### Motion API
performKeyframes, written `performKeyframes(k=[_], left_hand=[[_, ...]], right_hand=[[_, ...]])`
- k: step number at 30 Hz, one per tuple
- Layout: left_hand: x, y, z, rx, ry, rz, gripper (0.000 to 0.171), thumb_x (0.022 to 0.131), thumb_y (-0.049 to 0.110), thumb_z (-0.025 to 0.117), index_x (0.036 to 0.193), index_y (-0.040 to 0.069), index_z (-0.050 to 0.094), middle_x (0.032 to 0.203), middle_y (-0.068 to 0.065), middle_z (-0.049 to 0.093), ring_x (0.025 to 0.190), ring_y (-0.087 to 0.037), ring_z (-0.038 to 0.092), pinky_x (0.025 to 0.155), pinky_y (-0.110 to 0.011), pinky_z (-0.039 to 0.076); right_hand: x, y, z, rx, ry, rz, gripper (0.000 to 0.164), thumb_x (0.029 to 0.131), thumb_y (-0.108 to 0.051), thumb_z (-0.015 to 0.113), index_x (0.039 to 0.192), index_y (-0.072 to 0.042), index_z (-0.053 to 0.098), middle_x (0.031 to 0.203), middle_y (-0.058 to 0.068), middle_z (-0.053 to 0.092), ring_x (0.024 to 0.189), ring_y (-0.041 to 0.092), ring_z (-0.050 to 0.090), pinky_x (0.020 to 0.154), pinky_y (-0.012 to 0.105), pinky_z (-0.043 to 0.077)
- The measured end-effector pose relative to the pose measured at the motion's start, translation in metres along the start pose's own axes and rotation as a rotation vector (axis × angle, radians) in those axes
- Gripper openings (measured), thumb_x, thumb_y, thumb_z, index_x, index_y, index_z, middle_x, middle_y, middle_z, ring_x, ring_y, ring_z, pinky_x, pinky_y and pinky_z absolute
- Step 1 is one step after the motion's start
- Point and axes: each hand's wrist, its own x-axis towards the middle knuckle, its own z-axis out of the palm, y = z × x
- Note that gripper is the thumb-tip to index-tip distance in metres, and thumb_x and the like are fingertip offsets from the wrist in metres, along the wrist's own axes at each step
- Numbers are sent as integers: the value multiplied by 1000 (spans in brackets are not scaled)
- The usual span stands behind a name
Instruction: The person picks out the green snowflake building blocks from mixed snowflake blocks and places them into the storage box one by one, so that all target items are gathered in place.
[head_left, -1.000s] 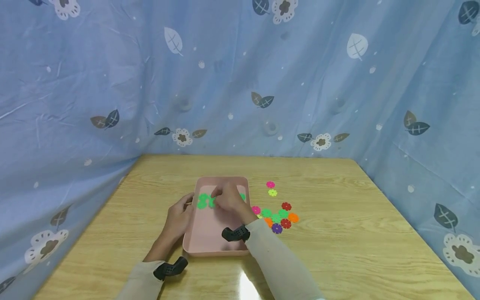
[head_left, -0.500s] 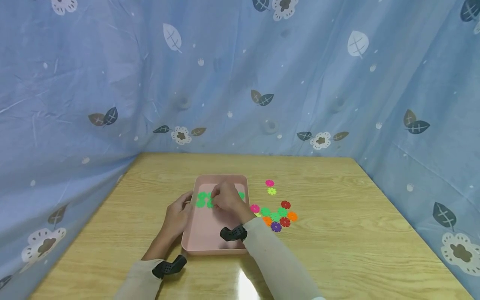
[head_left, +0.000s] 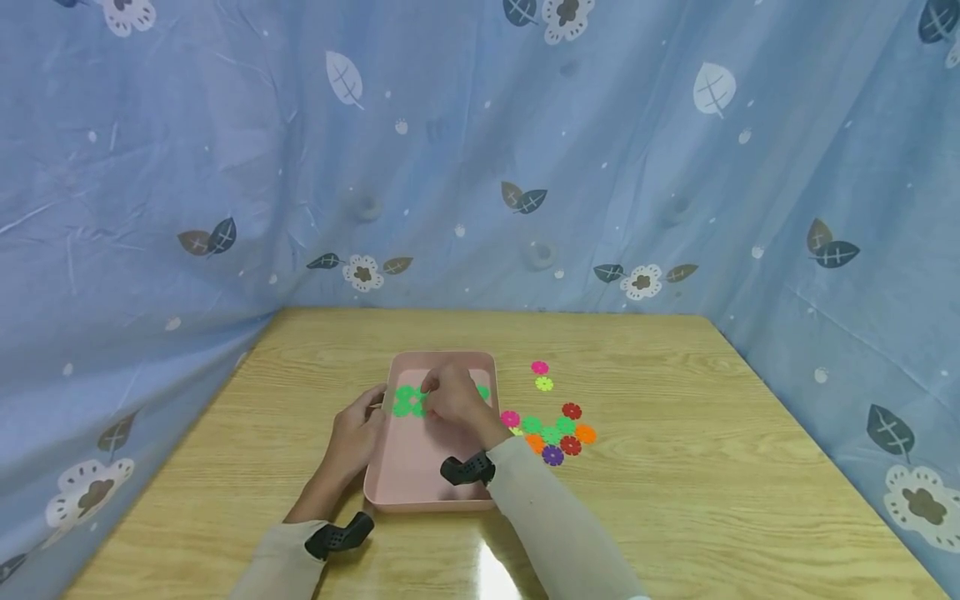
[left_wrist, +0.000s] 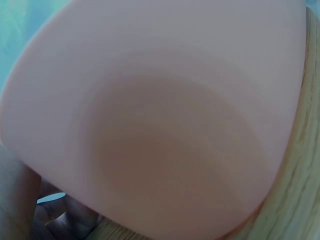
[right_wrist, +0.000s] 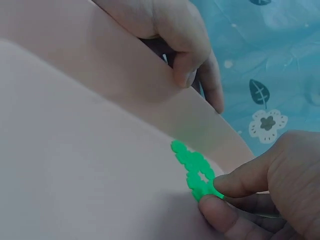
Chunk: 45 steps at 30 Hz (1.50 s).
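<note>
A pink tray (head_left: 420, 479) sits on the table, and my left hand (head_left: 354, 435) grips its left rim, thumb over the inner side and fingers outside. Inside the tray, toward its far end, lie several flat green flower-shaped discs (head_left: 403, 402). My right hand (head_left: 457, 398) is over them. In the right wrist view its thumb and finger pinch the edge of a green disc (right_wrist: 202, 189) that touches the others in the cluster. Another green disc (head_left: 483, 392) shows by the tray's right wall. The tray's wall (left_wrist: 190, 100) fills most of the left wrist view.
Right of the tray lie several loose discs: red (head_left: 572, 411), purple (head_left: 552, 455), orange (head_left: 586, 434), green (head_left: 551, 435) and pink (head_left: 510, 418). Farther back are a pink disc (head_left: 540, 367) and a yellow one (head_left: 544, 383). A blue patterned curtain (head_left: 450, 167) stands behind the table.
My right hand has shifted only slightly at the green discs, its fingers staying on the cluster. The left hand keeps its grip on the tray. The view has tilted a little.
</note>
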Motion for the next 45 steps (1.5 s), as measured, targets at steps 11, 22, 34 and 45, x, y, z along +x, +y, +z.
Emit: performKeyframes(k=[11, 22, 34, 45], left_hand=[[1, -1, 1, 3, 19, 1, 49, 103, 12, 38, 151, 0, 44, 140, -21, 57, 116, -33, 65, 89, -40, 56], [0, -1, 1, -15, 9, -2, 50, 103, 11, 38, 151, -1, 43, 141, -21, 57, 115, -33, 65, 89, -41, 57], [1, -1, 0, -14, 14, -7, 50, 103, 12, 38, 151, 1, 43, 141, -20, 57, 118, -33, 64, 94, -45, 54], [1, -1, 1, -6, 18, 2, 49, 103, 12, 39, 150, 1, 45, 140, -20, 58, 116, -34, 65, 91, -44, 56]], right_hand=[[0, -6, -13, 33, 21, -2, 24, 84, 4, 63, 106, 3, 73, 93, 7, 68, 72, 16, 61, 65, 28, 50], [-15, -12, -53, 115, 110, -76, 20, 90, 4, 62, 107, 4, 72, 96, 14, 70, 80, 36, 72, 65, 36, 61], [-39, 8, -92, -19, 201, -99, 12, 90, 0, 68, 101, -2, 74, 92, 8, 71, 81, 23, 66, 73, 36, 56], [-55, 25, -104, -116, 152, -42, 11, 91, -2, 69, 102, -1, 73, 91, 7, 69, 83, 21, 63, 79, 40, 56]])
